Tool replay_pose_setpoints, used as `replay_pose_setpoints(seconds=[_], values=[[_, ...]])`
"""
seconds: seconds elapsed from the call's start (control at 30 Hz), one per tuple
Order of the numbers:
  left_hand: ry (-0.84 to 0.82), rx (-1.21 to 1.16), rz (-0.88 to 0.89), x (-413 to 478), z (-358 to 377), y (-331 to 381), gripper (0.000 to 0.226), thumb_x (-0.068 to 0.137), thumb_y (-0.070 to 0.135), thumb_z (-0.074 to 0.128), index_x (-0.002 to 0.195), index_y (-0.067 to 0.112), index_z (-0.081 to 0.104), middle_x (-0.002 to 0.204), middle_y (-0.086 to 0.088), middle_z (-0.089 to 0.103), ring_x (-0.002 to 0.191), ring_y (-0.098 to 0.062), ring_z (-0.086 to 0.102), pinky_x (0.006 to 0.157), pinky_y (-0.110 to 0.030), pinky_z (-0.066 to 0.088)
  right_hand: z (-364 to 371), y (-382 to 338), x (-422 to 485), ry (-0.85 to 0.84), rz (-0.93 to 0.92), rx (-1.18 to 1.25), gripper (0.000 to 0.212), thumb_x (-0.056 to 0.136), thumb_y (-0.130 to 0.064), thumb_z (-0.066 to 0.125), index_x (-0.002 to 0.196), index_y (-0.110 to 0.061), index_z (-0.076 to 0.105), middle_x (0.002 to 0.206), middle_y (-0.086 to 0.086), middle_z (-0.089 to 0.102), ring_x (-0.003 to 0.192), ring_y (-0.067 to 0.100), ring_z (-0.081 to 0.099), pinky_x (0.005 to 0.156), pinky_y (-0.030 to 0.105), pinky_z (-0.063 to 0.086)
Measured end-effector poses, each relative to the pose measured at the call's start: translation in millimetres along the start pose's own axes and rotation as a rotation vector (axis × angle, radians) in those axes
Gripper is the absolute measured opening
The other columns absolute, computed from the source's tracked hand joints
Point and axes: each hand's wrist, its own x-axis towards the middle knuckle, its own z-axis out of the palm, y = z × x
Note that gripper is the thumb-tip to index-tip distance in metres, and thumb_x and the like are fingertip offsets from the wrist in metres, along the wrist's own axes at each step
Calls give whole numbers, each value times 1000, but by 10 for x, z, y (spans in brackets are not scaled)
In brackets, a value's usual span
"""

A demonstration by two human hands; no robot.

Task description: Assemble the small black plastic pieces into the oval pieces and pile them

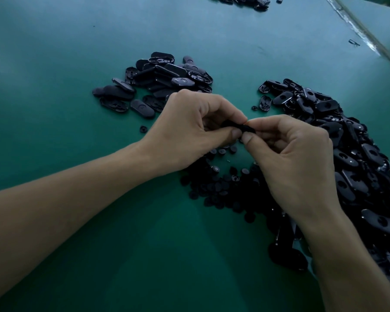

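Oval piece [236, 126], frame centre: pinched by left hand [189, 129] and right hand [295, 161]. Risk: small insert slips, dropping into loose pieces [221, 188] below.

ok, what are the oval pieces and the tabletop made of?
Oval pieces: likely moulded plastic, black, semi-gloss; rims catch light, undersides show ribs. Tabletop: green, smooth, soft sheen; looks like a rubber or vinyl mat, not certain.
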Motion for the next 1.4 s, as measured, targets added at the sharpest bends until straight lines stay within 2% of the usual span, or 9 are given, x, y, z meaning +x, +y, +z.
replay_pose_setpoints(seconds=[0.3,0.53,0.73,0.87,1.0,1.2,1.3,1.37,1.4], values=[[38,28,24,-8,7,-11,20,83,4,77,94,21,75,86,-2,77,76,-19,75,73,-44,62,4,-3,0,3,-18,18,24,88,-14,75,95,-35,69,81,-16,72,77,2,71,74,17,56],[55,90,80,-10,-1,-10,21,85,4,75,98,21,75,87,-1,77,75,-17,74,71,-41,61,17,-31,-10,19,-20,27,31,88,-14,75,90,-43,65,78,-17,71,77,2,70,72,15,55],[85,117,105,-7,-9,3,19,86,7,76,97,23,75,87,4,76,73,-10,71,66,-26,58,37,-42,-26,37,-15,32,30,88,-15,75,90,-43,65,78,-17,70,76,3,70,68,13,53],[122,156,106,-9,-4,12,17,85,8,77,93,22,74,81,9,73,67,-1,66,58,-17,48,36,-29,-27,45,-3,19,22,89,-14,74,98,-34,70,82,-16,71,78,2,70,65,9,52],[288,193,62,28,-27,-10,12,86,12,75,93,22,73,82,10,72,68,-1,64,59,-11,43,38,-14,-28,94,5,-24,21,91,-19,72,110,-28,70,88,-19,69,83,0,69,74,17,56],[455,357,-43,152,-280,-95,12,86,18,74,91,28,71,78,27,62,65,11,57,66,-5,40,12,0,-27,142,-4,-45,19,93,-18,70,108,-29,67,83,-20,66,78,1,67,69,15,54],[475,439,-140,187,-376,-157,11,85,26,74,92,35,71,75,21,64,63,6,54,66,-12,44,13,-18,-28,149,0,-41,18,93,-19,69,108,-29,67,82,-19,67,78,2,68,68,17,54],[463,488,-184,199,-393,-202,14,86,27,72,97,35,74,89,12,70,78,-1,60,80,-27,53,0,-24,-14,177,-18,-30,14,95,-21,67,105,-31,67,82,-19,67,77,5,68,68,23,56],[457,525,-198,205,-396,-209,18,87,25,71,102,35,75,100,8,71,91,-11,64,89,-35,53,-13,-48,-10,198,-43,-11,12,96,-23,66,103,-32,67,83,-18,68,77,8,68,67,27,57]])
